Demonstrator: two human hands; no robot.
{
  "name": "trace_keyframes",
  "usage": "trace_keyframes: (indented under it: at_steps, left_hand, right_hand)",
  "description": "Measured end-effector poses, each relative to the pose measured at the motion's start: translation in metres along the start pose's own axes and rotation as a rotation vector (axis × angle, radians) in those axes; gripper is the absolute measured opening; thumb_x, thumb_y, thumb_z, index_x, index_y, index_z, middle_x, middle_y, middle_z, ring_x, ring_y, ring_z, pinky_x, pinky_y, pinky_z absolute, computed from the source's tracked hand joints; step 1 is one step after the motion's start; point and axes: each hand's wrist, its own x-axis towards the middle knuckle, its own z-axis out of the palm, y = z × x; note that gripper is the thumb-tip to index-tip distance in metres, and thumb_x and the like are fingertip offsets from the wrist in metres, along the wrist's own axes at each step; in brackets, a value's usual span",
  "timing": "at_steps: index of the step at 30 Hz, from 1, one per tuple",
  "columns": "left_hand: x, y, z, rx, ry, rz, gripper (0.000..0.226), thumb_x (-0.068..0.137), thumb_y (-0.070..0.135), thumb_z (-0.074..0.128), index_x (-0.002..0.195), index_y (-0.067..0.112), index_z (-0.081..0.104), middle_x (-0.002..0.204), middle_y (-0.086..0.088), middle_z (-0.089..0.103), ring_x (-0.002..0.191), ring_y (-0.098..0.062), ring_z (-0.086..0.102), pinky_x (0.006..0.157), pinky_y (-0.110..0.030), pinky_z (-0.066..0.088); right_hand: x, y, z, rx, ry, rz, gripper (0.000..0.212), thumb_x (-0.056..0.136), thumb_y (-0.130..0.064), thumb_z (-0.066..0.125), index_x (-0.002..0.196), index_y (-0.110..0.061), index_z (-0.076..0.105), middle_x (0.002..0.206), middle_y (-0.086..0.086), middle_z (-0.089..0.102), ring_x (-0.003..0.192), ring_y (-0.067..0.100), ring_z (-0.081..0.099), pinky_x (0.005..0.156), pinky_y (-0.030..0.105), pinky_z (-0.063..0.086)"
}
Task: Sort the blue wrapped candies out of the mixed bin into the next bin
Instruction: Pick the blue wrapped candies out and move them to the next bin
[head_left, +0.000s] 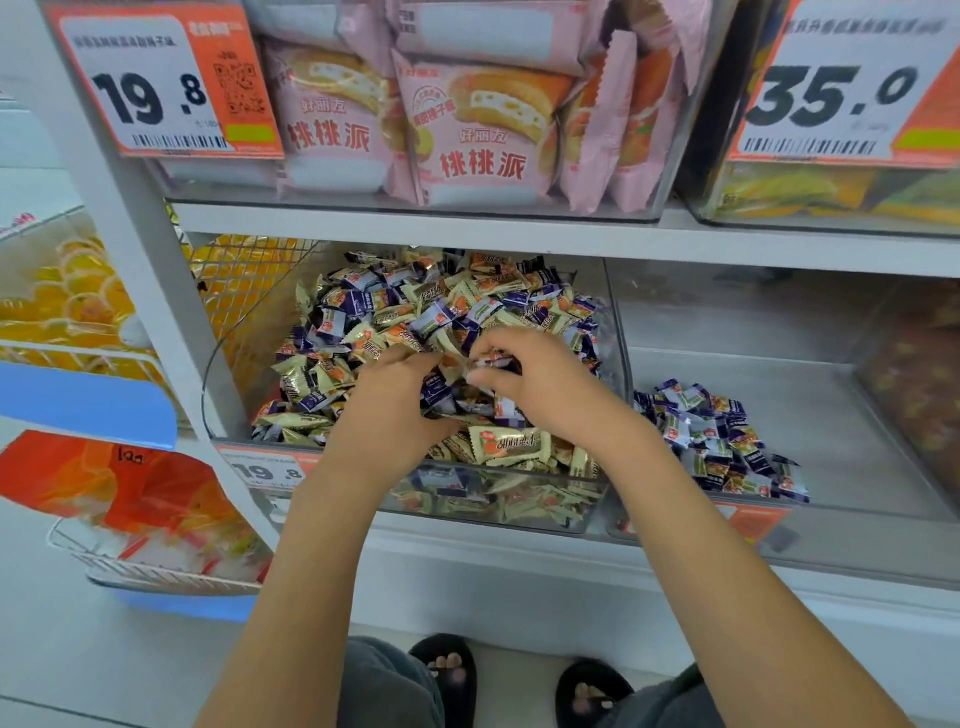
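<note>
Shop shelving (519, 231) carries a clear mixed bin (615, 332) heaped with cream and blue wrapped candies (441, 317). Left hand (392, 410) is buried in the heap, fingers curled into wrappers, grip contents unclear; right hand (540, 382) pinches several candies above the pile. At 3 o'clock, the next bin (831, 415) holds a small pile of blue candies (722, 441).

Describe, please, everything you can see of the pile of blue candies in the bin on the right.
The pile of blue candies is a small loose heap of pillow-shaped sweets in glossy dark blue and white wrappers with crimped ends and small orange marks. It lies at the front left of the clear bin, against the divider wall. Neither hand touches it.
</note>
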Motion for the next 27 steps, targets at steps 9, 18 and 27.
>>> trace_keyframes:
  at_steps: [9, 18, 27]
  left_hand:
    - [-0.007, 0.025, 0.006, -0.144, 0.112, 0.066, 0.034, 0.085, 0.019, 0.066, 0.119, 0.015, 0.063, 0.108, -0.002, 0.065, 0.094, -0.018, 0.057, 0.085, -0.030, 0.048]
    - [0.013, 0.048, 0.028, -0.140, -0.028, 0.125, 0.042, 0.084, 0.018, 0.069, 0.125, 0.016, 0.059, 0.117, -0.005, 0.064, 0.103, -0.015, 0.060, 0.090, -0.022, 0.045]
    - [0.063, 0.071, 0.063, 0.031, -0.395, 0.166, 0.091, 0.075, 0.013, 0.068, 0.147, 0.033, 0.016, 0.156, -0.009, 0.008, 0.141, -0.037, 0.006, 0.112, -0.048, 0.019]
  right_hand:
    - [-0.050, 0.009, -0.064, 0.184, 0.420, -0.010, 0.008, 0.089, -0.020, 0.061, 0.094, -0.026, 0.058, 0.083, -0.021, 0.057, 0.069, -0.010, 0.053, 0.063, 0.005, 0.036]
    - [-0.078, 0.061, -0.093, -0.093, 0.105, 0.337, 0.033, 0.093, -0.031, 0.054, 0.126, -0.027, 0.056, 0.134, -0.004, 0.051, 0.121, 0.016, 0.048, 0.090, 0.023, 0.035]
    - [-0.074, 0.052, -0.091, -0.077, 0.241, 0.233, 0.032, 0.093, -0.029, 0.054, 0.125, -0.027, 0.054, 0.134, -0.008, 0.051, 0.126, 0.010, 0.043, 0.096, 0.020, 0.030]
